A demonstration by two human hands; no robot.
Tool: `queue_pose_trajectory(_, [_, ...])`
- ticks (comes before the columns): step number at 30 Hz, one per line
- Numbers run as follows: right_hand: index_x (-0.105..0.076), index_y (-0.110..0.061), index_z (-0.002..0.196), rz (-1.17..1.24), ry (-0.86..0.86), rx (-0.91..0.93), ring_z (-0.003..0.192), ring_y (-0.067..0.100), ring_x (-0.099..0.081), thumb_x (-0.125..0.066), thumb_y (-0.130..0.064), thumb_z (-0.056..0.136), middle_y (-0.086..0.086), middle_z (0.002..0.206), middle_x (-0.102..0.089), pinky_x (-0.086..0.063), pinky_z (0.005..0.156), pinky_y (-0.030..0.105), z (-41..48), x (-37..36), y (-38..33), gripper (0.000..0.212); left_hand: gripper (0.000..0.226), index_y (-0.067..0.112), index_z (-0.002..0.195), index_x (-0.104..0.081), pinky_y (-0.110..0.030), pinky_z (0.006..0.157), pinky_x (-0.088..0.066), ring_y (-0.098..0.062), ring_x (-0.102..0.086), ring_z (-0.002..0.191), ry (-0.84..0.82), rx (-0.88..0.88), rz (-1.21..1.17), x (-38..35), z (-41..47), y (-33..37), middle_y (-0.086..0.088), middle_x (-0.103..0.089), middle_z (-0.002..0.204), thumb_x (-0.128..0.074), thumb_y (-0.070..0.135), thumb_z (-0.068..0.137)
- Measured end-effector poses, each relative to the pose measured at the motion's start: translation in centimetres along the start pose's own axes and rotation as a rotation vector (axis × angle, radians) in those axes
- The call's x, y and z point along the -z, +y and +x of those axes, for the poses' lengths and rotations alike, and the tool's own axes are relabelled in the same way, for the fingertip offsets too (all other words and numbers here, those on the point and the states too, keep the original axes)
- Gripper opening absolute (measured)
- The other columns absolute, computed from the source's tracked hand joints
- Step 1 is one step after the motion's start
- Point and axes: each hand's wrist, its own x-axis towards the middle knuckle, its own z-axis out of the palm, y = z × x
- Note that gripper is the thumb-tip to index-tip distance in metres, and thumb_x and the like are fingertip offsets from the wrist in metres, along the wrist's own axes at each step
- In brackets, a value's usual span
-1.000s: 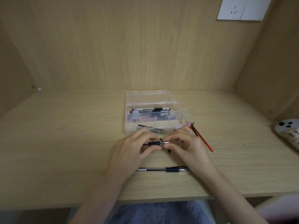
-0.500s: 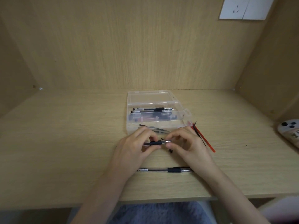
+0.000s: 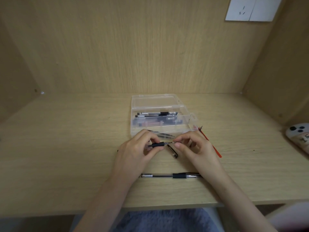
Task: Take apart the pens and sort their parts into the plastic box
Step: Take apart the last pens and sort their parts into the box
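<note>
A clear plastic box (image 3: 192,118) lies open on the desk, with several pens and pen parts in its compartments. In front of it my left hand (image 3: 133,153) grips a pen (image 3: 158,145) by its black rubber grip. My right hand (image 3: 195,148) pinches the metal tip of that same pen between thumb and forefinger. A black pen cap (image 3: 173,151) lies on the desk just below the tip. A whole black pen (image 3: 170,175) lies across the desk near my wrists. A red refill (image 3: 212,144) rests to the right, partly hidden by my right hand.
The desk (image 3: 66,148) sits in a wooden alcove with a back wall and side walls. A phone in a patterned case (image 3: 299,136) lies at the far right edge. A white wall socket (image 3: 250,9) is at the top right.
My hands stay at the same spot on the pen. My right fingers have shifted slightly on the tip, and the black cap now shows on the desk between my hands.
</note>
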Motion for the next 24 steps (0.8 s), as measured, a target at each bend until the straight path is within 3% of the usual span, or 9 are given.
queue_pose_trajectory(2, [-0.067, -0.034, 0.083, -0.071, 0.003, 0.017, 0.094, 0.006, -0.052, -0.07, -0.026, 0.08, -0.013, 0.086, -0.064, -0.031, 0.083, 0.002, 0.1, 0.0, 0.1, 0.009, 0.017, 0.026, 0.087, -0.059, -0.004, 0.059, -0.04, 0.002, -0.054, 0.07, 0.024, 0.02, -0.016, 0.1, 0.0, 0.1, 0.02, -0.056, 0.086, -0.067, 0.037, 0.077])
queue_pose_trajectory(6, [-0.07, -0.029, 0.083, -0.237, -0.125, 0.1, 0.103, 0.008, -0.044, -0.07, -0.036, 0.079, -0.019, 0.093, -0.062, -0.027, 0.09, 0.008, 0.1, -0.4, 0.6, 0.008, 0.018, 0.027, 0.091, -0.06, -0.002, 0.062, -0.038, 0.005, -0.053, 0.075, 0.041, 0.047, -0.034, 0.1, 0.0, 0.1, 0.021, -0.057, 0.088, -0.066, 0.038, 0.078])
queue_pose_trajectory(9, [-0.068, -0.037, 0.082, -0.266, -0.176, 0.111, 0.106, 0.005, -0.039, -0.072, -0.041, 0.075, -0.022, 0.1, -0.058, -0.026, 0.096, 0.014, 0.0, -0.6, 0.8, 0.009, 0.019, 0.026, 0.093, -0.062, 0.0, 0.063, -0.036, 0.011, -0.051, 0.076, 0.037, 0.039, -0.032, 0.1, 0.1, 0.1, 0.021, -0.056, 0.089, -0.066, 0.037, 0.078])
queue_pose_trajectory(13, [-0.07, -0.037, 0.087, -0.306, -0.187, 0.122, 0.107, 0.003, -0.035, -0.072, -0.045, 0.072, -0.023, 0.103, -0.054, -0.026, 0.095, 0.014, 0.0, -0.7, 1.1, 0.017, 0.019, 0.027, 0.093, -0.063, -0.002, 0.063, -0.036, 0.005, -0.052, 0.076, 0.003, 0.041, -0.028, 0.0, 0.0, 0.0, 0.021, -0.057, 0.091, -0.062, 0.04, 0.08])
queue_pose_trajectory(19, [-0.071, -0.033, 0.087, -0.132, -0.073, 0.041, 0.106, -0.001, -0.037, -0.064, -0.054, 0.068, -0.021, 0.097, -0.061, -0.026, 0.09, 0.007, 0.2, -0.3, 0.5, 0.029, 0.019, 0.027, 0.093, -0.064, -0.004, 0.059, -0.038, 0.002, -0.055, 0.074, -0.084, 0.018, -0.013, -0.1, 0.0, -0.1, 0.019, -0.057, 0.092, -0.06, 0.04, 0.08])
queue_pose_trajectory(24, [-0.073, -0.025, 0.082, 0.028, -0.065, -0.007, 0.104, 0.005, -0.045, -0.072, -0.032, 0.074, -0.016, 0.092, -0.067, -0.032, 0.086, 0.01, 0.2, -0.1, 0.1, 0.01, 0.018, 0.029, 0.093, -0.062, -0.006, 0.059, -0.035, 0.004, -0.053, 0.074, -0.101, 0.007, -0.044, -0.2, 0.0, -0.1, 0.02, -0.056, 0.092, -0.058, 0.043, 0.081])
